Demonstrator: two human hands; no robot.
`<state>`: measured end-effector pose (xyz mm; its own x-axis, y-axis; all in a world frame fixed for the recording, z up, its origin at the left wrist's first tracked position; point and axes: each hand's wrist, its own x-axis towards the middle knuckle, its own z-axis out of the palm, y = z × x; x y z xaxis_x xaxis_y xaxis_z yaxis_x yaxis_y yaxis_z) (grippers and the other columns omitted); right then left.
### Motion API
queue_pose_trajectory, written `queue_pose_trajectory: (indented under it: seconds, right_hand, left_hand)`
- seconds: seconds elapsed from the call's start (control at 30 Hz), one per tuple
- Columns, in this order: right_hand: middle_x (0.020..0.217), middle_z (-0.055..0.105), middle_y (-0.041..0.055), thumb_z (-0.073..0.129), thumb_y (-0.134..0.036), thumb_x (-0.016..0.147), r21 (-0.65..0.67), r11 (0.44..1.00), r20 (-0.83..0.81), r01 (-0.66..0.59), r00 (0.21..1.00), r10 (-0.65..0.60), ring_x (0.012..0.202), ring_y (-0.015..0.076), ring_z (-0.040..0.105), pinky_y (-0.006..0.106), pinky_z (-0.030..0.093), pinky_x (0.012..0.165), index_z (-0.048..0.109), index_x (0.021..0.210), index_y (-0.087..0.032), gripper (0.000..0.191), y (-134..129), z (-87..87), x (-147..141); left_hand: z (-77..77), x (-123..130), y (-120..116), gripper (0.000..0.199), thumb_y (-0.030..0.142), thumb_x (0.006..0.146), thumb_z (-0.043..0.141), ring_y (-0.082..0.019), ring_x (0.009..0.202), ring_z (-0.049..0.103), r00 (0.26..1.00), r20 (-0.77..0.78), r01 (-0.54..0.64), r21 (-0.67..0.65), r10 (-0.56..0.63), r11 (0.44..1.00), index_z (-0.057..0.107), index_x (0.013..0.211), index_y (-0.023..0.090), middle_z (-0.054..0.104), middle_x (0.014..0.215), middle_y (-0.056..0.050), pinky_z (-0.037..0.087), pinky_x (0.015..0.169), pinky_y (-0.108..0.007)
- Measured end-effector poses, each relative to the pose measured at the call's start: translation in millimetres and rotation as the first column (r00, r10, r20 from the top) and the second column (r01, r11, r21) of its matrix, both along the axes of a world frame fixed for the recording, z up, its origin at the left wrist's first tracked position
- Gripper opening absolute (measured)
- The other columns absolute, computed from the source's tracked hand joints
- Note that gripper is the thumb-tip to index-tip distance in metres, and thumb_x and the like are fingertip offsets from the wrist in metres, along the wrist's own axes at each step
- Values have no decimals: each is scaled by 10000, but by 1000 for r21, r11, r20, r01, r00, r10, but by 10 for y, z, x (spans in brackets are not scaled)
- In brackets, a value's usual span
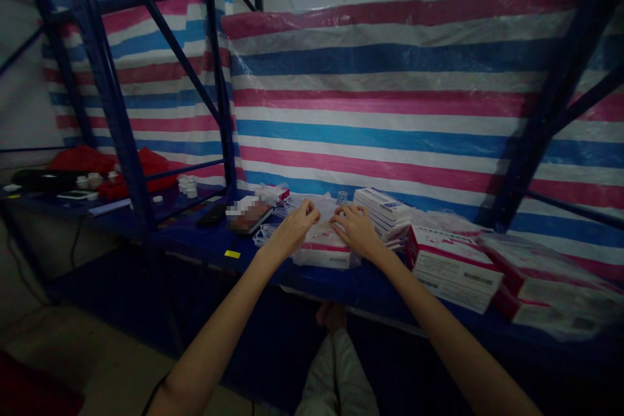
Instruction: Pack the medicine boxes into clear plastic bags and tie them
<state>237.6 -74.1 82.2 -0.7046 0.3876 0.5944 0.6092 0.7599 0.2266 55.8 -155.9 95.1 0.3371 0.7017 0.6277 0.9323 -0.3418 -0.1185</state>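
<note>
A white and pink box (324, 256) inside a clear plastic bag (322, 213) lies on the blue shelf in front of me. Over its left side is my left hand (297, 226), its fingers curled together in a pinch at the bag's film. My right hand (358, 229) rests on the bag's right side, palm down with the fingers bent and spread apart. Just behind the bag stands a small clear glass or plastic piece (342, 196). To the left, a coiled white cable (264, 234) lies close to the bag.
Stacked white boxes (383, 208), a pink and white carton (453, 266) and bagged cartons (556, 286) line the right. Leftward are a brown item (249, 218), a black wallet-like object (212, 214) and a yellow label (232, 253). Blue uprights (104, 91) frame the shelf; striped sheeting (380, 104) hangs behind.
</note>
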Motion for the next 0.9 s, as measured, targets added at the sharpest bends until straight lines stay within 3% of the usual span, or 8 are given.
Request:
queue_pose_trajectory:
  seconds: [0.1,0.2,0.43,0.57,0.67,0.73,0.8,0.9]
  right_hand:
    - [1176,531,77,354,-257,896,27,985,25,-170,985,170,1116,214,416,425,194,991,532,1121,-197,293,-151,40,44]
    - [1062,601,77,299,-248,919,-24,977,187,-213,959,214,1007,198,496,408,239,955,559,1074,-186,310,-211,41,2]
    - [767,656,107,347,-221,896,-6,998,243,56,969,-53,752,196,579,344,328,766,626,816,-140,301,-403,-43,55]
    - [721,661,116,375,-258,880,-67,967,155,247,960,-234,675,202,600,321,371,672,647,773,-162,308,-491,-172,226]
    - [706,660,136,379,-314,874,-171,907,89,385,923,-375,659,241,616,316,397,591,669,783,-173,335,-435,-264,299]
    - [741,668,133,395,-336,864,-290,881,26,372,924,-382,708,260,627,322,418,595,676,857,-180,322,-337,-319,320]
    - [725,672,102,374,-372,868,-506,830,-58,236,950,-306,712,239,632,308,438,602,671,895,-183,353,-208,-374,338]
    - [609,644,41,307,-434,873,-774,633,-208,5,943,-261,585,193,614,286,450,553,659,900,-178,436,-44,-463,375]
  left_hand:
    - [-37,77,-161,224,93,869,311,-131,820,506,992,11,125,13,-125,992,483,983,179,442,993,-49,425,769,-252]
    - [-128,57,-247,243,93,862,336,-140,798,523,993,-70,96,-18,-97,995,473,1034,195,470,1013,-50,435,739,-258]
    - [-433,-320,-304,207,60,824,386,-187,790,569,977,-137,-175,-91,162,980,538,894,181,581,841,-56,424,709,-293]
    - [-516,-336,-379,234,216,883,353,-223,761,593,960,-65,-281,-134,274,950,576,837,163,616,735,-87,417,700,-332]
    - [-527,-269,-344,416,374,909,259,-248,724,608,938,-21,-344,-205,347,916,599,809,156,631,719,-109,419,646,-342]
    - [-523,-222,-274,419,355,912,249,-253,721,613,912,2,-396,-260,411,880,606,824,153,638,735,-116,419,624,-336]
    - [-515,-172,-210,360,282,908,272,-250,722,611,874,24,-461,-279,486,843,601,860,141,636,750,-119,418,623,-333]
    - [-524,-78,-211,246,201,876,343,-255,806,585,846,49,-519,-149,531,842,578,913,140,624,826,-119,415,679,-354]
